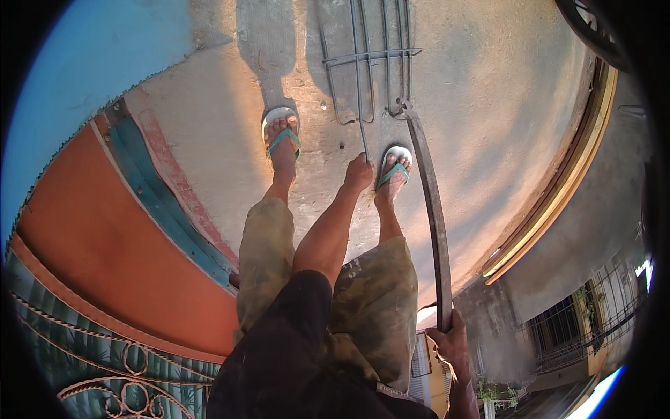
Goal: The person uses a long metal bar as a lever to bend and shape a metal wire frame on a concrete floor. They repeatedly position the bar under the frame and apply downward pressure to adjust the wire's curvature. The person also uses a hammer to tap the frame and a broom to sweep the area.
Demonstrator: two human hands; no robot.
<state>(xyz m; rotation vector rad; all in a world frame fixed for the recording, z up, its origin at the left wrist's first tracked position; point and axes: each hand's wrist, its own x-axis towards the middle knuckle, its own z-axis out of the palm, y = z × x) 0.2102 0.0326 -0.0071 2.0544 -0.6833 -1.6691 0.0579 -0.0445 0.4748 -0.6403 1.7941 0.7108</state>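
My left hand (359,172), closed, grips the near end of a thin metal rod (363,119) that runs away along the ground between my feet. My right hand (451,342) is wrapped round the near end of a long dark metal bar (434,216), at the lower right. The bar's far end carries a small notched head (403,108), which meets the bent end of another rod. Several parallel rods with hooked ends lie there, crossed by a short flat bar (373,57).
My feet in green-strapped sandals (283,136) stand on concrete ground (481,126). An orange wall (125,230) and a scrolled metal grille (132,377) rise at left. Long wooden strips (558,223) lie at right, and part of a dark wheel (593,28) shows at far right.
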